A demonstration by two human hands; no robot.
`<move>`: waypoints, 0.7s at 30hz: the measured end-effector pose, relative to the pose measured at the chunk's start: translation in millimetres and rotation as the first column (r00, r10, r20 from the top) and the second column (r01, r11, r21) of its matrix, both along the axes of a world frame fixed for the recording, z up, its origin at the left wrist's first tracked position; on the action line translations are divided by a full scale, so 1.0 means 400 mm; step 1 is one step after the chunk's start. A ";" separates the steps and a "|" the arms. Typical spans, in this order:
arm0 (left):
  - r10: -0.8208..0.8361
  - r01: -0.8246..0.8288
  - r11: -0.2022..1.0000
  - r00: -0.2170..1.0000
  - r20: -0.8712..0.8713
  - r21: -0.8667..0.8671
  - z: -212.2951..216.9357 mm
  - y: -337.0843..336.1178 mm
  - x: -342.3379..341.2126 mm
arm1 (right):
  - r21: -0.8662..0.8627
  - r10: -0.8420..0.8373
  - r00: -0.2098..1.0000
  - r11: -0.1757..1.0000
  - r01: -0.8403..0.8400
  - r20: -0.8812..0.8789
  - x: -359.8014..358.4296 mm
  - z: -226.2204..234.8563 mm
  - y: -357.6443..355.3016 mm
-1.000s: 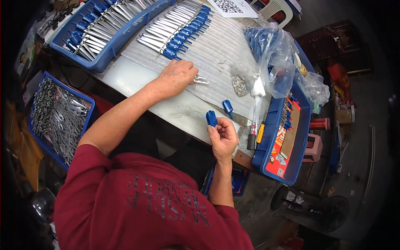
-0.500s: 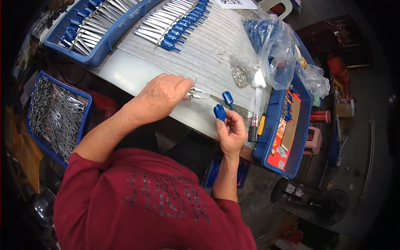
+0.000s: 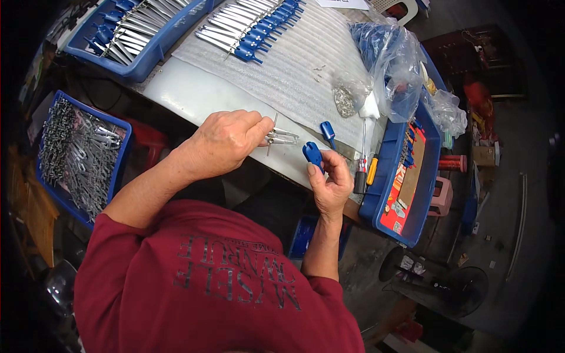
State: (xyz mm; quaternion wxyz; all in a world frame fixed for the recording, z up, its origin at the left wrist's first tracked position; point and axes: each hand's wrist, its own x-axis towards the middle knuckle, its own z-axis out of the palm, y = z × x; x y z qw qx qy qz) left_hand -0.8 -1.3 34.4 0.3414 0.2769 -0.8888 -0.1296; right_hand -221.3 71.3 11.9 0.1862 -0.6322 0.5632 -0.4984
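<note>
My left hand [image 3: 226, 143] is closed around a metal bow compass [image 3: 283, 137] over the table's front edge. The compass has a thin cross rod through it, and its forked end points right. In my right hand [image 3: 332, 183], a blue plastic compass head [image 3: 312, 154] is pinched between thumb and fingers. The compass and the head face each other with a small gap between them. Another blue compass head [image 3: 328, 130] lies on the table just beyond my right hand. My left fingers hide the rest of the compass.
Compasses with blue heads [image 3: 254, 40] lie in a row on white foam sheeting. Blue bins hold finished-looking compasses [image 3: 138, 69] at far left and metal parts [image 3: 123, 176] lower left. Screwdrivers [image 3: 371, 170], a bag of small parts [image 3: 344, 101] and a blue tray [image 3: 369, 215] are at right.
The compass and the blue head are slightly closer together. The whole view has shifted a little; both hands keep their holds.
</note>
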 end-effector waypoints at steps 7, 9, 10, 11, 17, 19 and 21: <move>-0.012 0.012 1.000 1.000 0.013 0.002 0.002 0.006 0.007 | -0.006 0.033 0.998 0.999 -0.034 -0.051 0.007 0.012 0.003; -0.020 0.020 1.000 1.000 0.015 0.005 0.003 0.007 0.010 | 0.064 0.061 0.998 0.996 -0.060 -0.020 0.005 0.014 0.009; -0.028 0.028 1.000 0.999 0.017 0.008 0.003 0.007 0.011 | 0.065 0.061 0.998 0.996 -0.060 -0.020 0.005 0.015 0.009; -0.028 0.028 1.000 0.999 0.017 0.009 0.003 0.007 0.012 | 0.064 0.066 0.997 0.996 -0.064 -0.027 0.005 0.016 0.009; -0.042 0.042 0.999 0.999 0.010 -0.002 0.001 0.010 0.014 | 0.076 0.086 0.993 0.994 -0.080 -0.077 0.007 0.025 0.011; -0.046 0.046 0.999 0.999 0.014 -0.002 -0.001 0.011 0.015 | 0.079 0.091 0.992 0.993 -0.084 -0.089 0.010 0.029 0.011; -0.054 0.054 0.999 0.998 0.014 0.001 0.000 0.013 0.018 | 0.067 0.101 0.990 0.993 -0.095 -0.095 0.014 0.032 0.011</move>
